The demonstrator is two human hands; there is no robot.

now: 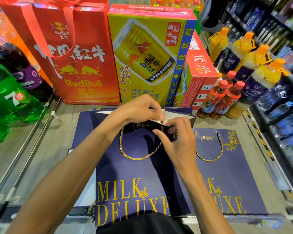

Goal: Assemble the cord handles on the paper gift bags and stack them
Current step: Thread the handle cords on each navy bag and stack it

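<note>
A navy paper gift bag printed "MILK DELUXE" lies flat in front of me on a shelf. A gold cord handle loops across its upper part. My left hand pinches the bag's top edge from behind. My right hand pinches the folded top flap near the cord's right end. A second navy bag lies to the right, partly under the first, with its own gold cord fitted. More navy bags lie underneath on the left.
A red RedBull bag and yellow RedBull boxes stand behind the bags. Green and purple soda bottles stand at the left, red-capped tea bottles and orange-capped bottles at the right. Metal shelf rails run along the left.
</note>
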